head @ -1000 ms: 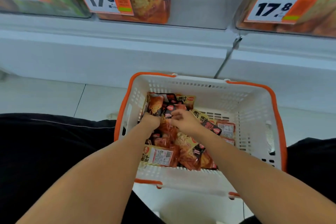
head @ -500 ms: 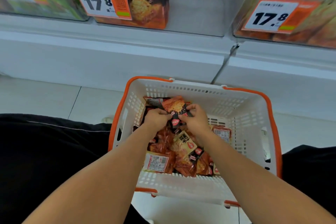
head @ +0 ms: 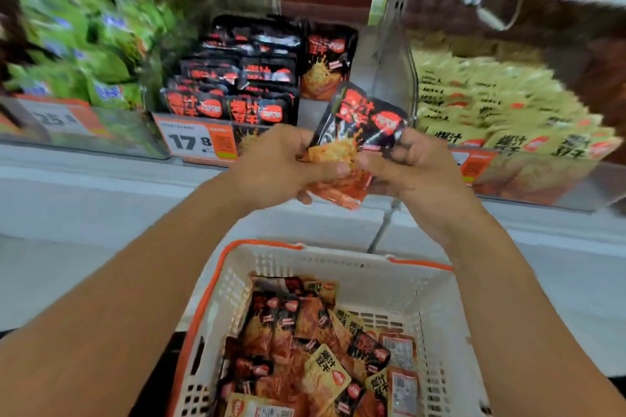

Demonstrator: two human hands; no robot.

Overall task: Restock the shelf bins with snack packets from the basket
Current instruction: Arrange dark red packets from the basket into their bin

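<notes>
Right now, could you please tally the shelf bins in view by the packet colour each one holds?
Green packets: 1 bin
Black packets: 1 bin
Yellow packets: 1 bin
Total: 3 bins

Both hands, left hand and right hand, hold black packets in hand in front of the shelf.

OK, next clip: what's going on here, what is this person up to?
A person is restocking a shop shelf. Both hands, the left hand and the right hand, grip a small bunch of black-and-red snack packets, held up in front of the shelf bin of matching black packets. The packets are not in the bin yet. Below, the white basket with an orange rim holds many more packets, black-red and yellow. Bins of green packets and yellow packets sit on either side.
</notes>
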